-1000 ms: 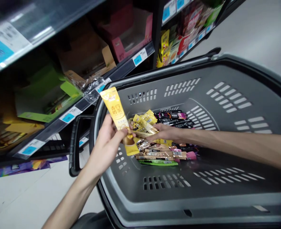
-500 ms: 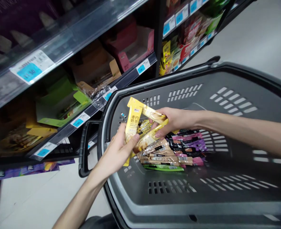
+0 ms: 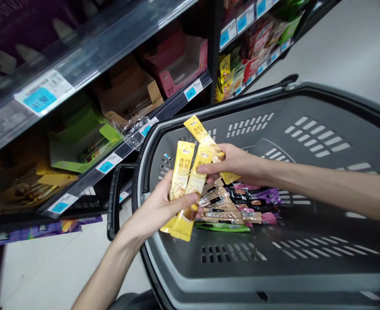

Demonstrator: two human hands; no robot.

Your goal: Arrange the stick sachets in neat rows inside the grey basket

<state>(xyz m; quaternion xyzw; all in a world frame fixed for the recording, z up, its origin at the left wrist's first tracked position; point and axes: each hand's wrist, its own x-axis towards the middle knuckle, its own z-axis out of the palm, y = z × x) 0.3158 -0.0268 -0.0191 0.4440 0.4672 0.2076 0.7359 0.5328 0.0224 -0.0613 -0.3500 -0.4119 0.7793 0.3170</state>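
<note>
Left hand (image 3: 169,204): two yellow sachets (image 3: 197,178) are pinched side by side under its thumb, above the near end of a grey basket (image 3: 306,282). By the right hand (image 3: 230,161) a third yellow sachet (image 3: 201,133) is gripped, pointed to eleven o'clock, while the top of one of the pair is touched by its thumb. 香约奶茶 can be read on the sachets; the smaller print is blurred. In the basket, from the hands, brown sachets (image 3: 220,213) are seen at four o'clock, a green packet (image 3: 224,227) at five and purple packets (image 3: 270,196) at three. At ten o'clock a shelf tag (image 3: 43,97) is marked 11.50; at twelve, a smaller tag (image 3: 194,90) is marked 1.00. A green carton (image 3: 80,165) is shelved at nine, a pink carton (image 3: 169,84) just before twelve. Pale floor (image 3: 63,262) is shown at eight o'clock and at two.
</note>
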